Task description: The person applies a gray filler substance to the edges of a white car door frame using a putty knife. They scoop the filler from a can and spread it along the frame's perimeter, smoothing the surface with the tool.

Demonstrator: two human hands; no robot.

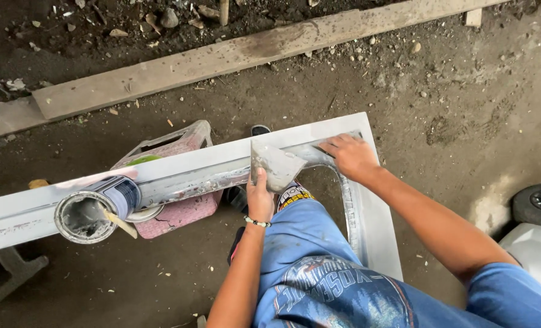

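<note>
View from above of a person in a blue shirt [319,267] working over a pale grey panel [367,200] that lies across a dirt floor [465,109]. The panel has a long straight arm running left and a corner on the right that turns down toward the person, with a curved inner edge.

The left hand [259,197] is closed around the lower edge of a flat grey spreader [275,164], thumb on top, holding it tilted against the panel near the inside of the corner. A beaded bracelet [257,222] circles that wrist.

The right hand [350,155] lies palm down on the panel just right of the spreader, fingers spread flat and pressed on the surface, gripping nothing. Grey filler streaks the panel between and beside both hands.

To the left, an open can [88,214] sits tipped on the panel's long arm, its mouth facing the camera, grey paste inside and a wooden stick [117,222] leaning out of it. Behind and under the panel there stands a pink plastic stool [179,212], with a green lid [141,160] on it.

A long wooden plank [234,54] crosses the ground beyond the panel, with stones and debris scattered behind it. At the right edge, part of a tyre [540,203] shows above a white vehicle body [534,252].
</note>
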